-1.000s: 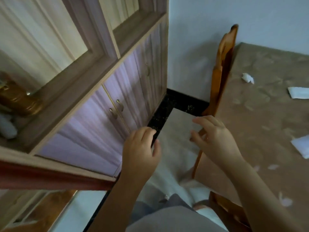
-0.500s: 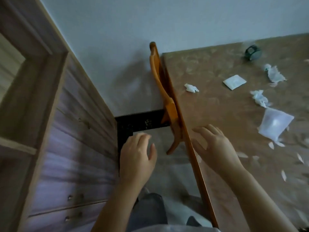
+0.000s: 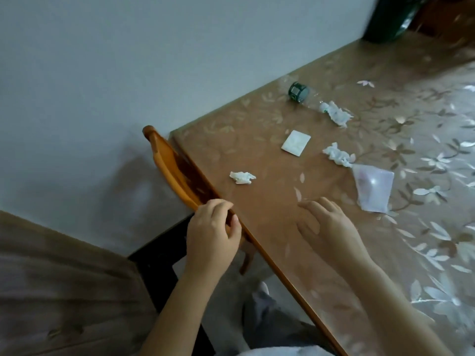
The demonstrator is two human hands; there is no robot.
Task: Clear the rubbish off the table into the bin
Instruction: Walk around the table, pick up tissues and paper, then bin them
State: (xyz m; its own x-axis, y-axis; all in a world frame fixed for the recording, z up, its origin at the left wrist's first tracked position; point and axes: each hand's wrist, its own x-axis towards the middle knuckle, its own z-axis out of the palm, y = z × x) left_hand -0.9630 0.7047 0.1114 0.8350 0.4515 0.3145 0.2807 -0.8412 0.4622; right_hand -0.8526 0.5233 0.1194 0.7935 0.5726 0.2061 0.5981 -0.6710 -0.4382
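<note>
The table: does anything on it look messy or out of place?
Yes. Litter is strewn across the table: three crumpled tissues, a flat white packet, a clear plastic bag, and a green-labelled bottle lying on its side near the wall.

The table (image 3: 257, 140) has a smooth, glossy leaf-print top that looks like plastic sheet, and its edge is varnished wood. The chair (image 3: 167, 160) against that edge is shiny orange wood. On the table lie crumpled matt tissue wads (image 3: 241, 177) (image 3: 336, 154) (image 3: 338, 115), a flat white packet (image 3: 295, 143), a translucent plastic bag (image 3: 372, 188) and a clear plastic bottle (image 3: 299, 92).
</note>
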